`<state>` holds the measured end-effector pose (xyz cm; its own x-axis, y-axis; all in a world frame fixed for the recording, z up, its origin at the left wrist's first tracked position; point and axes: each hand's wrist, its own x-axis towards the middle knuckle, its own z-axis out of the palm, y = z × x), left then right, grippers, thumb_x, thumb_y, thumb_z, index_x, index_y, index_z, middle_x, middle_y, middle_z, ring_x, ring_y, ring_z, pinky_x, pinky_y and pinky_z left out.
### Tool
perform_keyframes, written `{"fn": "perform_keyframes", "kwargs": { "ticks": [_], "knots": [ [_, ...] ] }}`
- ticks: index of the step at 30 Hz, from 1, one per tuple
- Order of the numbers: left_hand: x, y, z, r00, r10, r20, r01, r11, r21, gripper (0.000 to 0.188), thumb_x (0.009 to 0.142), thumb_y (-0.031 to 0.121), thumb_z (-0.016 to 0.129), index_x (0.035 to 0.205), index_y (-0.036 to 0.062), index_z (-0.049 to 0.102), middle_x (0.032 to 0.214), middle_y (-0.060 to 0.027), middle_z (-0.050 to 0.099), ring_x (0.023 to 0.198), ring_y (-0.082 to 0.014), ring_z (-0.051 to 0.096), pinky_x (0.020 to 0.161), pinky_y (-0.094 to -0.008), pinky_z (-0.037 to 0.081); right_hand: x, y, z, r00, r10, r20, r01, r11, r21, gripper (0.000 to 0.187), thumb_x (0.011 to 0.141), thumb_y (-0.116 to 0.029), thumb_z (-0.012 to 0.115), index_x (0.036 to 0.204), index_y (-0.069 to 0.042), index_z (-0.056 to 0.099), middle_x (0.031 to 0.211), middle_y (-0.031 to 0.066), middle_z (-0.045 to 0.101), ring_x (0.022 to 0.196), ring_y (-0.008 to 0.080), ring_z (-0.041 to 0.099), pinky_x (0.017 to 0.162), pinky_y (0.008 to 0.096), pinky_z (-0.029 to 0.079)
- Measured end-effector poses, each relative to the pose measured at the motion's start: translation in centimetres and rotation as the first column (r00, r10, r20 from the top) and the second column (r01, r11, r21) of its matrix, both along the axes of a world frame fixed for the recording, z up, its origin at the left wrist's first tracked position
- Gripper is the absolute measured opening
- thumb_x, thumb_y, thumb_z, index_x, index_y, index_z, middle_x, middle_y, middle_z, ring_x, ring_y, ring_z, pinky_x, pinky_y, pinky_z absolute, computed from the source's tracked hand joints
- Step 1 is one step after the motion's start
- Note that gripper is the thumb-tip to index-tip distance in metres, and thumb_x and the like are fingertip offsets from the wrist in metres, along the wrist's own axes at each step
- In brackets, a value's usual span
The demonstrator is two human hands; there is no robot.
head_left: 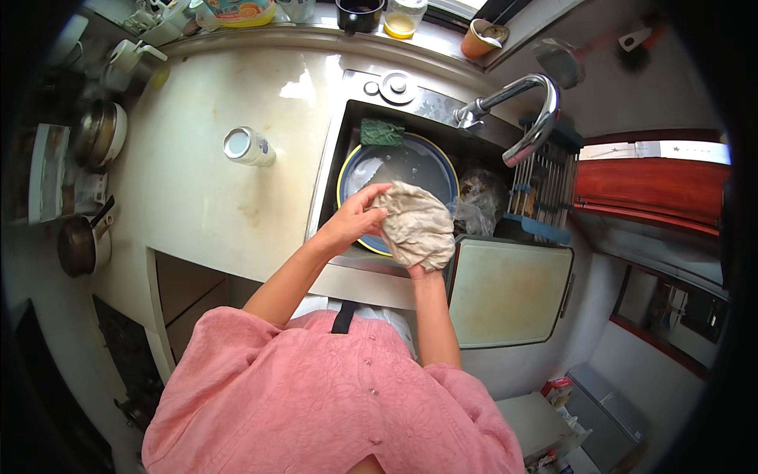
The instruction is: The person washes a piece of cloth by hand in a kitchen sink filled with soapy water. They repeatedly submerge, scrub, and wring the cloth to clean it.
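Note:
A crumpled beige cloth is held up over the near right part of the sink. My left hand has its edge between thumb and fingers. The cloth lies over my right hand, hiding its fingers; only the part by the wrist shows. Whether anything else is under the cloth, I cannot tell. Below stands a round basin with a yellow and blue rim, holding greyish water with some bubbles. A green scouring pad lies at its far left rim.
A chrome faucet arches over the sink's right side, near a wire dish rack and a clear plastic bag. A cutting board is at the near right. A white jar is on the left counter.

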<state>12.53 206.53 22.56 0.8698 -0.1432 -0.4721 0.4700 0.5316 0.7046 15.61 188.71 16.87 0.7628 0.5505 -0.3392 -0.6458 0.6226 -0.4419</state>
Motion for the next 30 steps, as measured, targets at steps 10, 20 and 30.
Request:
{"fn": "perform_keyframes", "kwargs": {
  "ticks": [10,20,30],
  "knots": [
    [-0.8,1.7,0.1,0.998,0.003,0.067,-0.043,0.801,0.598,0.029,0.080,0.007,0.058,0.109,0.0006,0.057,0.090,-0.0068,0.059,0.071,-0.0107,0.057,0.059,-0.0250,0.049,-0.1,0.5,0.1,0.939,-0.038,-0.342,0.073,0.993,0.092,0.051,0.095,-0.043,0.034,0.133,-0.008,0.040,0.135,0.0144,0.044,0.122,0.0325,0.043,0.104,0.0495,0.035],
    [-1.1,4.4,0.1,0.933,-0.026,0.359,-0.325,0.370,0.871,0.022,0.075,0.013,0.064,0.093,0.0022,0.060,0.101,-0.0153,0.056,0.085,-0.0291,0.059,0.072,-0.0339,0.048,0.6,4.6,5.1,0.948,0.058,-0.313,0.019,0.971,0.239,0.052,0.092,-0.044,0.037,0.131,-0.008,0.043,0.135,0.0136,0.044,0.124,0.0352,0.040,0.105,0.0594,0.028],
    [-0.6,5.3,0.7,0.930,0.116,0.349,-0.354,0.538,0.765,0.013,0.073,0.011,0.066,0.078,0.0004,0.059,0.083,-0.0122,0.059,0.072,-0.0214,0.061,0.063,-0.0297,0.050,0.3,6.0,3.3,0.962,-0.035,-0.271,0.064,0.993,0.096,0.047,0.093,-0.036,0.043,0.131,-0.009,0.041,0.128,0.0132,0.049,0.118,0.0318,0.047,0.101,0.0519,0.037]
  ]
}}
